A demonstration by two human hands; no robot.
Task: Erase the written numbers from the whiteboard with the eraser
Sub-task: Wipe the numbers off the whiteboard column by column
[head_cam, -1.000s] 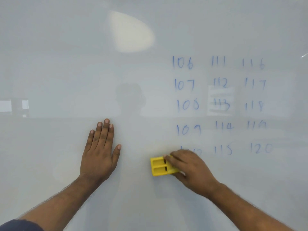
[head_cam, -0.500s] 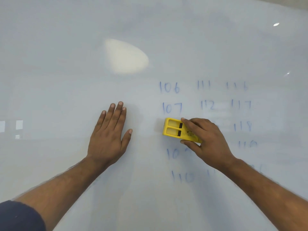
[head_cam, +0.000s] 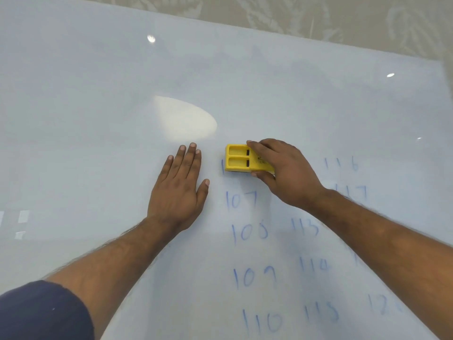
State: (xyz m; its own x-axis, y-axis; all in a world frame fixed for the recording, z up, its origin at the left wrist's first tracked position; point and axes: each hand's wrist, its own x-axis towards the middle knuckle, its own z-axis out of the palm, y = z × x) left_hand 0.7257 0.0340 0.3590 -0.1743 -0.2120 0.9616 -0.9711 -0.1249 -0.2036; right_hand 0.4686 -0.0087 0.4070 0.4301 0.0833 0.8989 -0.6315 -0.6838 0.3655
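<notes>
A glossy whiteboard (head_cam: 98, 106) fills the view. Blue handwritten numbers (head_cam: 250, 231) stand in three columns on its right half, from 107 down to 110 on the left, with 113 to 115 and 116, 117 beside them. My right hand (head_cam: 284, 173) grips a yellow eraser (head_cam: 239, 160) and presses it flat where the top of the left column lies, covering that number. My right forearm hides part of the middle and right columns. Flat on the board just left of the eraser rests my left hand (head_cam: 179, 187), fingers spread, holding nothing.
The board's top edge (head_cam: 318, 40) runs across the upper view with a beige patterned wall (head_cam: 343, 15) above it. A bright light reflection (head_cam: 183, 119) sits above my left hand. The board's left half bears no writing.
My right hand has carried the eraser up the left column, from beside 110 past 108 to the top number. The view has tilted upward, showing the board's top edge.
</notes>
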